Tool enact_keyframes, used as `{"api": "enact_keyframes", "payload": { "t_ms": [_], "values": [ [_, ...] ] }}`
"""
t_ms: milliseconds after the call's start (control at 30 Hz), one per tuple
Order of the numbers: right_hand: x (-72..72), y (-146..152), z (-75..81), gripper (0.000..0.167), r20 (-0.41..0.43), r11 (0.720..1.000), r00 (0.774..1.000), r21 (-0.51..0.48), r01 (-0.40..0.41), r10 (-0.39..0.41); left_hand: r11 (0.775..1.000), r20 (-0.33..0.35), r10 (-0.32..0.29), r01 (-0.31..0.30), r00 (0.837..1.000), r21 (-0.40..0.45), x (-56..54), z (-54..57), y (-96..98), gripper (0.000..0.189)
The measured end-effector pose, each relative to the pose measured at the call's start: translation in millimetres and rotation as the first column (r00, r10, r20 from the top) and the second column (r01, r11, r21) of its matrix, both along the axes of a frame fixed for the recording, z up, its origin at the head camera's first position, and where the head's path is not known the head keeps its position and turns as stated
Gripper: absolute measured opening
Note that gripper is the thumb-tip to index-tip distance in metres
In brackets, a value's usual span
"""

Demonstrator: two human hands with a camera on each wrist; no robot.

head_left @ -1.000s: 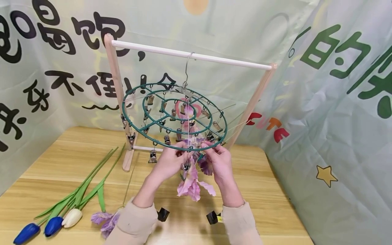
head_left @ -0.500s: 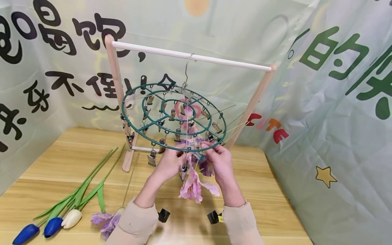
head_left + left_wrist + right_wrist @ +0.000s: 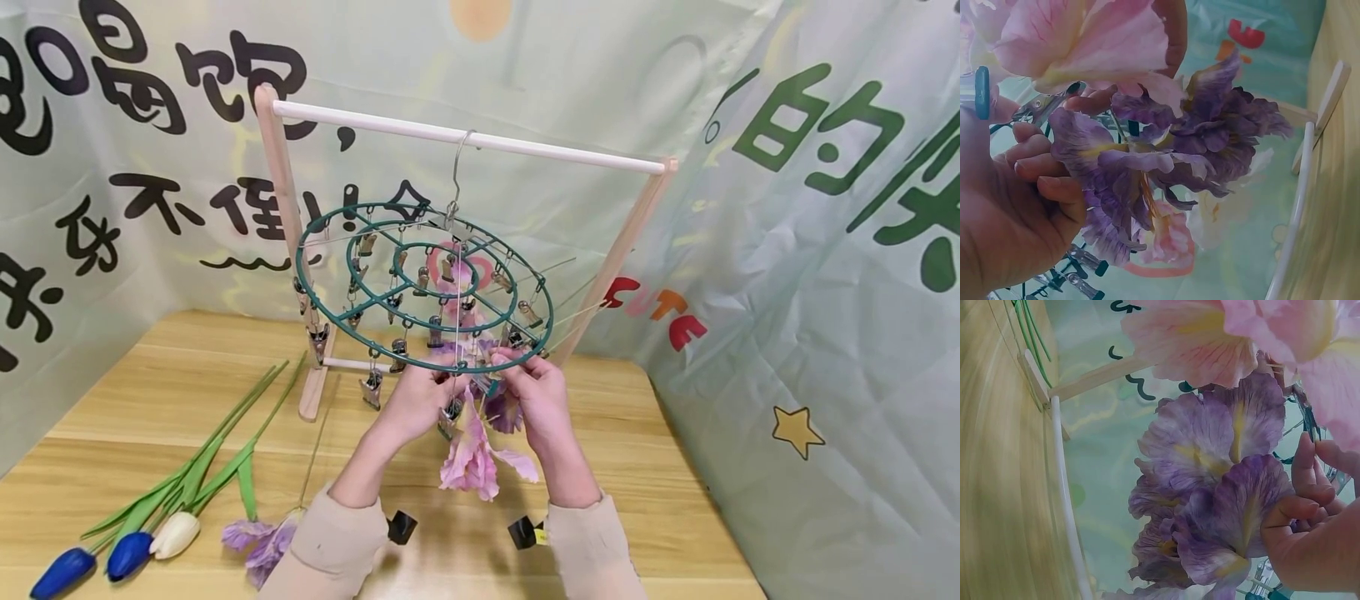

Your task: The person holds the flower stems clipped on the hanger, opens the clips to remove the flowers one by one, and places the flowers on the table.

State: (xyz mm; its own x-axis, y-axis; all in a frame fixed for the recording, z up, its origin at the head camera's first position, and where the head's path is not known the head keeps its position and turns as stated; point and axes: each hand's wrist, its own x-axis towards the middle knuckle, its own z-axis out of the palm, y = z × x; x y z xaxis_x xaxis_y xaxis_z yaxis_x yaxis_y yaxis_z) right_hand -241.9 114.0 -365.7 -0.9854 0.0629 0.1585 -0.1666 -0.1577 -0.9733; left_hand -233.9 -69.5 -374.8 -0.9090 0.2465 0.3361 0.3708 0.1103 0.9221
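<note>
Grip: left hand (image 3: 415,398) pinches a metal clip (image 3: 1041,109), right hand (image 3: 542,398) seemingly a thin stem (image 3: 1315,432) | pink flower (image 3: 470,462): hanging below green ring (image 3: 298,262), near side | handling: likely light, petals soft and easily creased, stem springy; hold stem beside clip.

I was in a small booth-like setting: creased, lettered cloth (image 3: 585,75) hung from ten through two o'clock around my wood-grain worktop (image 3: 652,475).

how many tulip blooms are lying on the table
3, all at the near left of the table: a blue bloom farthest left, another blue bloom beside it, then a white bloom. Sleeves could hide more.
</note>
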Motion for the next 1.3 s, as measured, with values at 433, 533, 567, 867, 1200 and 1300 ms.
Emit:
{"api": "enact_keyframes", "payload": {
  "t_ms": [433,533,567,867,1200,1300],
  "values": [
    [3.5,0.9,-1.1,0.014,-0.011,1.0,1.0,0.019,-0.02,0.021,0.998,-0.026,0.059,-0.058,0.998,0.039,4.3,-2.2,0.9,0.014],
    [4.1,0.7,-0.5,0.013,-0.017,1.0,1.0,0.016,-0.02,0.02,0.997,-0.04,0.071,-0.07,0.997,0.041,5.6,0.3,1.1,0.018],
    [4.4,1.0,-0.3,0.012,-0.018,1.0,1.0,0.014,-0.022,0.022,0.997,-0.042,0.074,-0.073,0.996,0.038,6.0,1.5,0.9,0.018],
    [7.3,3.4,-1.8,0.017,0.023,0.999,0.999,0.015,-0.037,0.037,0.99,-0.053,0.133,-0.134,0.99,-0.031,5.9,11.2,-13.4,0.03],
    [16.3,6.1,-11.4,0.023,0.108,0.971,0.979,0.149,-0.187,0.172,0.984,-0.019,0.116,-0.118,0.993,-0.134,4.4,24.9,-43.7,0.023],
    [19.4,2.1,-16.6,0.024,0.119,0.951,0.966,0.185,-0.248,0.229,0.976,-0.039,0.104,-0.11,0.994,-0.188,4.7,28.4,-52.4,0.022]
  ]
}}
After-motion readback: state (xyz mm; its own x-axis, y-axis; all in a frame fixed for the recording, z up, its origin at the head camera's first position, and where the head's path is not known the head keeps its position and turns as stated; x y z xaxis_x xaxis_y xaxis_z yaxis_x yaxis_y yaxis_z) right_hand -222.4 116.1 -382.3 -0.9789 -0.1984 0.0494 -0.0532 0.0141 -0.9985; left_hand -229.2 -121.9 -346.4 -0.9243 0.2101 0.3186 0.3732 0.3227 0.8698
